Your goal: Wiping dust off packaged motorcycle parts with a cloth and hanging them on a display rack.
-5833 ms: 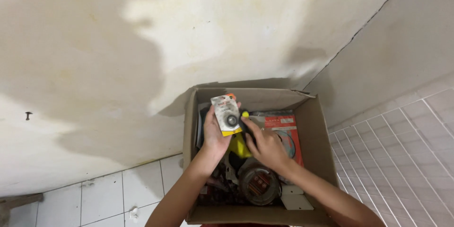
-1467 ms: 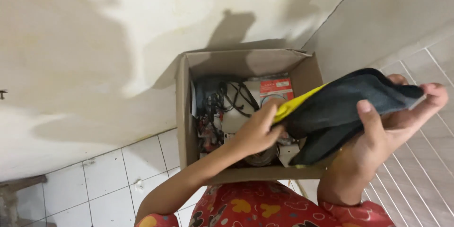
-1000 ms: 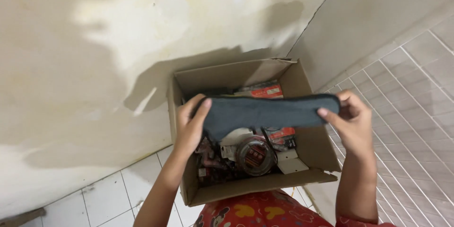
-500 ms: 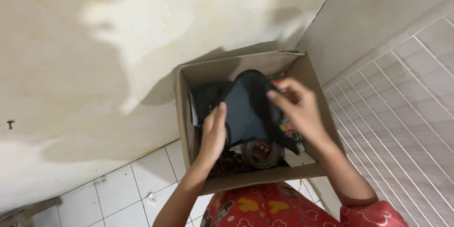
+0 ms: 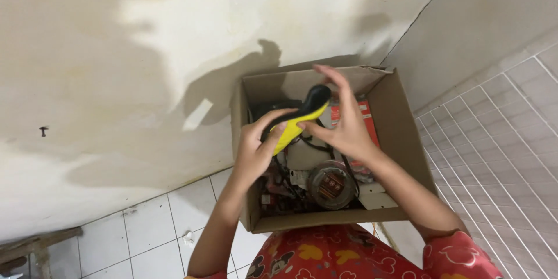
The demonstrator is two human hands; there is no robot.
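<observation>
An open cardboard box [image 5: 401, 116] rests on my lap, above red patterned clothing. My left hand [image 5: 256, 145] grips the lower end of a folded black and yellow pouch [image 5: 302, 115], which stands tilted over the box's upper left part. My right hand [image 5: 343, 122] presses flat against the pouch's right side, fingers spread. Below the hands the box holds a round dark metal part [image 5: 330, 184], tangled black cables [image 5: 279, 183], a red printed package [image 5: 366, 122] and a white card [image 5: 378, 197].
A stained cream wall [image 5: 116, 70] fills the left and top. White floor tiles [image 5: 145, 232] lie at the lower left, a tiled surface [image 5: 500, 133] at the right. A wooden piece [image 5: 35, 247] shows at the bottom left edge.
The dark pouch, lying spread over the box half a second ago, is now folded and tipped up on edge, its yellow side showing. Both hands have closed in around it.
</observation>
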